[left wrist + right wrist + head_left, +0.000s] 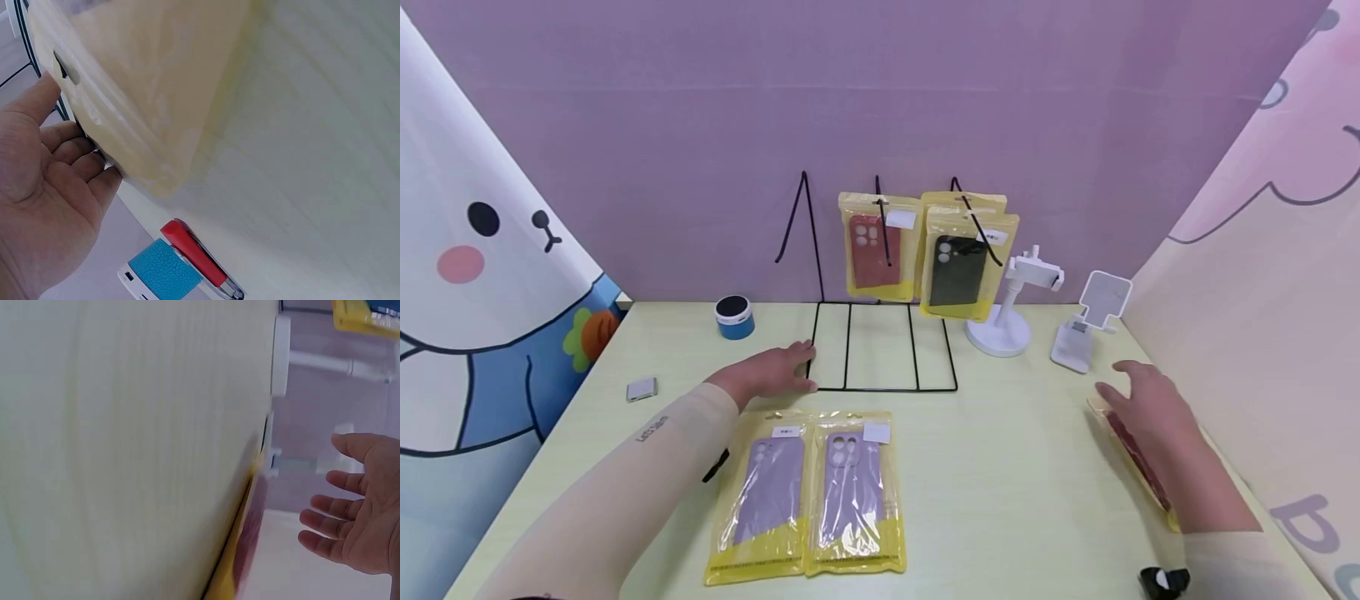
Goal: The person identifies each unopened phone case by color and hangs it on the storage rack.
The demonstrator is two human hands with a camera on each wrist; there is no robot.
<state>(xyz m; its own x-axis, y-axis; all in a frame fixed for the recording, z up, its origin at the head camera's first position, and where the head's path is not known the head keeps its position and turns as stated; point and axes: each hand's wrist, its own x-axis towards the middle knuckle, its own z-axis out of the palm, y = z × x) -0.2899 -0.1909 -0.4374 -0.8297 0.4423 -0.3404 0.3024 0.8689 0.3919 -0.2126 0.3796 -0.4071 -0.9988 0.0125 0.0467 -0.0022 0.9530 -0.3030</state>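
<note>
The left hand (767, 371), fingers spread and ungrasping, lay at the left edge of the rack (887, 389), behind two bags (856, 550) containing purple cases (772, 492). The right hand (1161, 412), likewise released, was over a bagged red case (1133, 458) near the table (1000, 475)'s right edge. Hooked bags (951, 307) contained red and black cases (955, 275).

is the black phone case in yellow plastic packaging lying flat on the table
No, the packaged black phone case hangs on the black wire rack.
</note>
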